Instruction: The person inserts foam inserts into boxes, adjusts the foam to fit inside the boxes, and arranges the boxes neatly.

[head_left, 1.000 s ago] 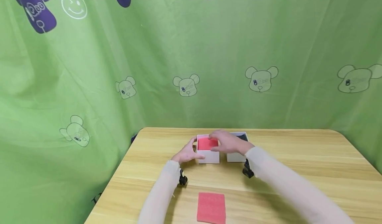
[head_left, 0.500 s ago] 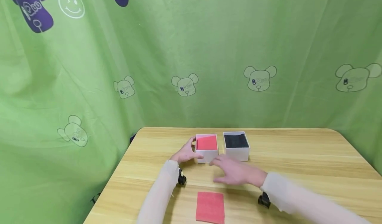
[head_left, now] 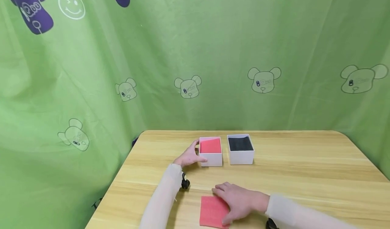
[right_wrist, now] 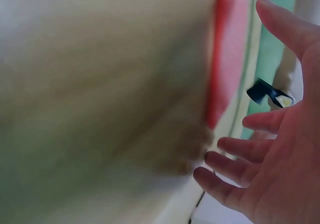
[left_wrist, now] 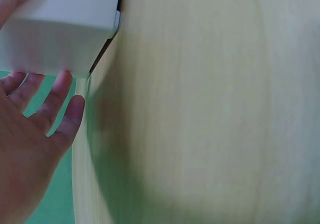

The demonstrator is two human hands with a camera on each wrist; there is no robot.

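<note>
My left hand [head_left: 190, 155] holds the left side of a small white box [head_left: 211, 160], thumb at the front wall and fingers round the back. In the left wrist view, fingertips [left_wrist: 64, 79] meet the box's far wall. Inside the box lies red cloth [head_left: 211, 146]. Over the right edge of a flat square red cloth [head_left: 212, 210] hovers my right hand [head_left: 240, 200], fingers spread, thumb by the near right corner. The right wrist view shows a gap between that hand's fingers and the cloth.
A second white box [head_left: 241, 157] with black cloth [head_left: 240, 143] in it stands just right of the first. Both are near the back of the wooden table [head_left: 304, 161]. A green curtain [head_left: 225, 113] hangs behind the table and along its left side.
My right hand has left the red cloth in the left box and moved toward me, over the loose red cloth. My left hand has stayed on the box.
</note>
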